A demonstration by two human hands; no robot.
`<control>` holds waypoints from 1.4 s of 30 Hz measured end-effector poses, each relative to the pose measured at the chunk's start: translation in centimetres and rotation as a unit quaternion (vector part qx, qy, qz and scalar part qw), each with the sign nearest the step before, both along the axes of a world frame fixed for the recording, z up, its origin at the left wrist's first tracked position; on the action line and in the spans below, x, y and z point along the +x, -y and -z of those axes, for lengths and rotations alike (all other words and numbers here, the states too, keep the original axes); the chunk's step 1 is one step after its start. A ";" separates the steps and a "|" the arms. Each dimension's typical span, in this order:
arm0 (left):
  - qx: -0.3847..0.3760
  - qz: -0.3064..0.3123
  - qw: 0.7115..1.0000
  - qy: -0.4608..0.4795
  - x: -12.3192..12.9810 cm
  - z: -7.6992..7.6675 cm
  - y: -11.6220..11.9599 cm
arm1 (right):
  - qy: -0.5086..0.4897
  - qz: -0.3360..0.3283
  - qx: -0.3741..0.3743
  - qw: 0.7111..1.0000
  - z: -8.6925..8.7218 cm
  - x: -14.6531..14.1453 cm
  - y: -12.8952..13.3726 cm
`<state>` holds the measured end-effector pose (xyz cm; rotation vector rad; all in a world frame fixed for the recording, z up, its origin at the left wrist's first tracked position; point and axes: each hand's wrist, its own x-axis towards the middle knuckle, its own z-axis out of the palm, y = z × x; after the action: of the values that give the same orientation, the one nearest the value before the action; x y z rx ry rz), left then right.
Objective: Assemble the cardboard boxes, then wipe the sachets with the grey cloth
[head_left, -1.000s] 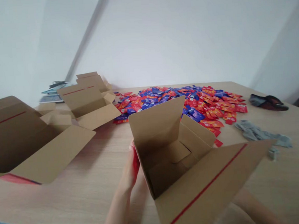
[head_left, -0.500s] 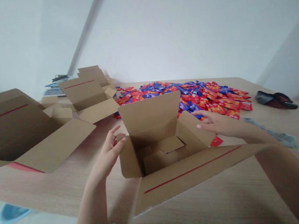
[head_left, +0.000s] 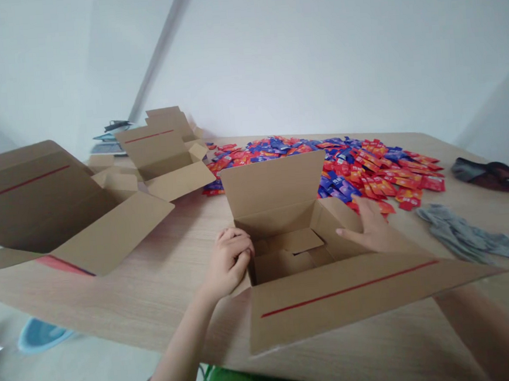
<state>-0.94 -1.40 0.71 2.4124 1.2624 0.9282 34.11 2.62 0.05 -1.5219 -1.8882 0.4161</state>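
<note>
Head cam: L grip (head_left: 230,260) clasps box (head_left: 293,262), R grip (head_left: 371,228) spread at R flap (head_left: 341,212); pkt print (head_left: 370,174) illegible.

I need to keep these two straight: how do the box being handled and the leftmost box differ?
The left hand is at the side of the handled box; no hand touches the leftmost box. The handled box's red-lined flap slopes toward the wearer; the leftmost box's stands raised. Both are open brown cardboard.

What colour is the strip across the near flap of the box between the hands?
The strip is red; the head view shows it best.
</note>
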 end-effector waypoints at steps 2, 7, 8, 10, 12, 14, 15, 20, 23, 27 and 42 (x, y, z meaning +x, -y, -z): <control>-0.010 0.018 0.999 -0.033 0.2 -0.5 0.0 | 0.018 -0.005 0.057 0.998 -2.4 0.9 0.2; 0.001 -0.003 0.998 -0.057 0.9 -0.6 0.1 | -0.067 -0.259 -0.180 0.947 -6.7 0.8 3.7; 0.006 -0.009 0.998 -0.057 1.0 -0.4 0.2 | -0.037 -0.289 -0.210 0.933 -6.4 0.2 4.7; 0.013 -0.016 0.998 -0.056 1.1 -0.1 0.2 | 0.086 -0.271 -0.184 0.941 -4.6 -1.4 6.6; 0.011 -0.018 0.998 -0.055 1.1 0.0 0.1 | 0.199 -0.176 -0.076 0.961 -2.3 -3.0 7.8; 0.008 -0.014 0.998 -0.057 1.0 -0.3 -0.1 | 0.261 -0.122 -0.006 0.958 -0.7 -4.0 8.2; 0.007 -0.008 0.998 -0.062 1.0 -0.6 -0.1 | 0.269 -0.123 0.005 0.955 -0.5 -4.1 8.0; -0.016 0.042 0.994 -0.103 1.4 -3.3 1.0 | 0.154 -0.252 -0.085 0.952 -4.6 -3.8 5.0; -0.052 0.075 0.989 -0.115 2.1 -4.4 2.2 | 0.187 -0.290 -0.136 0.929 -6.6 -5.4 2.0; -0.056 0.079 0.983 -0.154 2.9 -4.2 2.9 | 0.344 -0.342 -0.286 0.826 -4.9 -9.6 -2.3; -0.096 0.075 0.959 -0.254 4.7 -3.9 4.0 | 0.399 -0.323 -0.501 0.697 0.4 -13.7 -6.6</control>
<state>3.80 -5.35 4.56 2.6266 1.2255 0.1279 20.44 9.26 -0.37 -1.7457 -3.2228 1.5062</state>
